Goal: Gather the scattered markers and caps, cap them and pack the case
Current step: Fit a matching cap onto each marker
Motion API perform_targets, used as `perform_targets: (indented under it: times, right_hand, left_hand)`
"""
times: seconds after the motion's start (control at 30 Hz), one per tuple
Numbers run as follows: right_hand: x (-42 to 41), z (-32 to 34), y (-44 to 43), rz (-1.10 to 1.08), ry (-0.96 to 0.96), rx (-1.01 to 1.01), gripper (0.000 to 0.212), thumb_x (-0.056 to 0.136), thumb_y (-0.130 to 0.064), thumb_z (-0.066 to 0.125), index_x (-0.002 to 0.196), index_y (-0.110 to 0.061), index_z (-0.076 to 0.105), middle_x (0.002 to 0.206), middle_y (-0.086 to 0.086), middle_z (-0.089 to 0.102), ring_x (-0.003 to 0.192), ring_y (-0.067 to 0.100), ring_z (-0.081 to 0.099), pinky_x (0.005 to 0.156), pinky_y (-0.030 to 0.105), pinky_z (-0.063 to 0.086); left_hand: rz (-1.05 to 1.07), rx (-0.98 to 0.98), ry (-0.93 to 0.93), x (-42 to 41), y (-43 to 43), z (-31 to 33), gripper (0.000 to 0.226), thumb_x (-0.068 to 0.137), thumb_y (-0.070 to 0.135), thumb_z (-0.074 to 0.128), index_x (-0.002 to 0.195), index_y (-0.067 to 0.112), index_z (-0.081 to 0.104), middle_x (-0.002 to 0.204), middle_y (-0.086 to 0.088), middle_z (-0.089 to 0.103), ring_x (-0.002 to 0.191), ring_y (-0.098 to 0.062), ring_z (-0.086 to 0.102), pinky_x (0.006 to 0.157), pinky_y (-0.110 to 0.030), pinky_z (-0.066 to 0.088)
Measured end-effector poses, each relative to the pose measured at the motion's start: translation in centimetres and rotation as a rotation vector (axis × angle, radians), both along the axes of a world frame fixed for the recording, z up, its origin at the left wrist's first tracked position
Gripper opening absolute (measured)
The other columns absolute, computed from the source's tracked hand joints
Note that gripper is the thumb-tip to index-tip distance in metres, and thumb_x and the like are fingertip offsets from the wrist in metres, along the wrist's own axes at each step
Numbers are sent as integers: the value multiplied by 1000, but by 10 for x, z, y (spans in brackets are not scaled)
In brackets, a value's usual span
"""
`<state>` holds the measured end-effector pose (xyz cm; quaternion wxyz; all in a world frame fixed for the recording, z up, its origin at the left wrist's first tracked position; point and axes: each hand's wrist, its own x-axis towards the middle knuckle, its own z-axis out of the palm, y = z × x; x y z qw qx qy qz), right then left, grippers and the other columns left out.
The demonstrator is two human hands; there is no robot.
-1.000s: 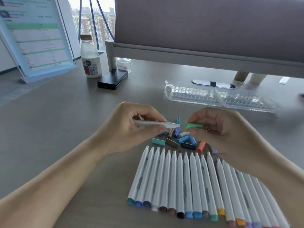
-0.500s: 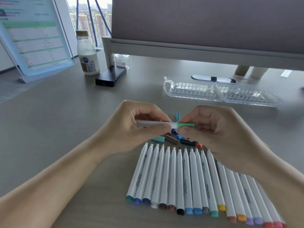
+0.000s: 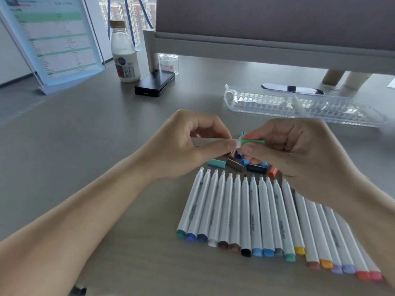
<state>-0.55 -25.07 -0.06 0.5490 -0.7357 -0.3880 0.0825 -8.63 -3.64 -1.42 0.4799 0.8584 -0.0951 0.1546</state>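
Note:
My left hand (image 3: 188, 144) pinches a white marker (image 3: 213, 141) held level above the desk. My right hand (image 3: 299, 154) pinches the green cap (image 3: 252, 142), which sits on the marker's tip. Below the hands lies a small heap of loose caps (image 3: 237, 164) in teal, brown, blue, black and orange. Nearer to me, several uncapped white markers (image 3: 252, 212) lie side by side in a row, tips pointing away. The clear plastic marker case (image 3: 299, 105) lies open at the back right, empty as far as I can see.
A milk bottle (image 3: 125, 54), a black box (image 3: 155, 84) and a small clear jar (image 3: 168, 63) stand at the back left, beside a tilted document stand (image 3: 53, 39). A grey raised shelf (image 3: 267, 45) spans the back. A black-and-white object (image 3: 292, 89) lies behind the case.
My right hand brought the green cap leftward from a small gap onto the marker's tip and pushed it further on. The left hand kept holding the marker.

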Motion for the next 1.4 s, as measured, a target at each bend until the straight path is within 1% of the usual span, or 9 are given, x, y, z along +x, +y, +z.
perform_targets:
  times: [0.17, 0.27, 0.43, 0.6, 0.73, 0.8, 1.0, 1.2, 1.4]
  right_hand:
    - [4, -2, 0, -21, -35, -67, 15, 89, -13, 74, 99, -24, 77, 89, -8, 80, 81, 7, 76, 72, 15, 55]
    - [6, 2, -3, -80, -36, -26, 17, 96, -21, 66, 103, -33, 75, 98, -15, 78, 92, 3, 74, 85, 25, 56]
    - [14, 6, -10, -225, 1, -30, 23, 99, -13, 61, 100, -32, 74, 97, -16, 78, 96, 13, 73, 96, 44, 58]
    - [15, 5, -16, -210, -52, -204, 16, 100, -27, 61, 99, -35, 74, 95, -24, 75, 91, -2, 70, 96, 39, 57]
    - [17, 5, -19, -242, -68, -232, 19, 101, -26, 59, 95, -33, 75, 93, -19, 76, 91, 29, 74, 88, 54, 60]
    - [21, 5, -21, -266, -65, -246, 21, 101, -27, 58, 91, -33, 76, 91, -14, 77, 87, 33, 74, 84, 55, 61]
    - [28, 2, -21, -287, -43, -273, 26, 102, -25, 55, 88, -31, 76, 88, -15, 77, 84, 39, 74, 87, 54, 59]
    - [30, -2, -21, -274, -38, -285, 25, 101, -29, 54, 89, -31, 76, 86, -2, 78, 83, 38, 75, 87, 54, 60]
    - [28, 0, -22, -276, -24, -288, 22, 99, -32, 56, 90, -32, 76, 89, -5, 78, 85, 33, 76, 89, 51, 60]
  left_hand:
    - [49, 318, -6, -8, 2, 11, 12, 95, 37, 71, 96, 26, 78, 82, 11, 70, 78, -12, 62, 70, -27, 48]
    - [187, 430, -22, -15, 6, 29, 17, 91, 48, 73, 91, 32, 78, 78, 9, 67, 75, -12, 60, 65, -26, 45]
    - [405, 447, 318, -38, 15, 37, 16, 86, 49, 77, 79, 35, 77, 70, 19, 69, 61, 0, 62, 60, -22, 46]
    - [435, 482, 583, -47, 1, 25, 26, 90, 43, 74, 76, 20, 74, 59, 6, 72, 51, -5, 65, 61, -29, 56]
    - [482, 578, 618, -46, -1, 24, 37, 90, 51, 73, 73, 18, 70, 54, 4, 70, 46, -5, 62, 58, -25, 49]
    - [470, 593, 650, -48, -2, 24, 38, 90, 52, 72, 74, 18, 68, 54, 3, 70, 47, -6, 63, 60, -26, 51]
    - [505, 611, 495, -47, -10, 35, 34, 89, 53, 72, 76, 22, 66, 77, 5, 65, 72, -11, 62, 62, -29, 46]
    - [442, 671, 606, -40, -23, 33, 34, 89, 50, 73, 72, 21, 72, 74, 5, 69, 73, -14, 67, 62, -28, 53]
    - [469, 705, 631, -38, -26, 31, 34, 87, 45, 72, 74, 13, 73, 71, -5, 72, 64, -22, 67, 60, -36, 57]
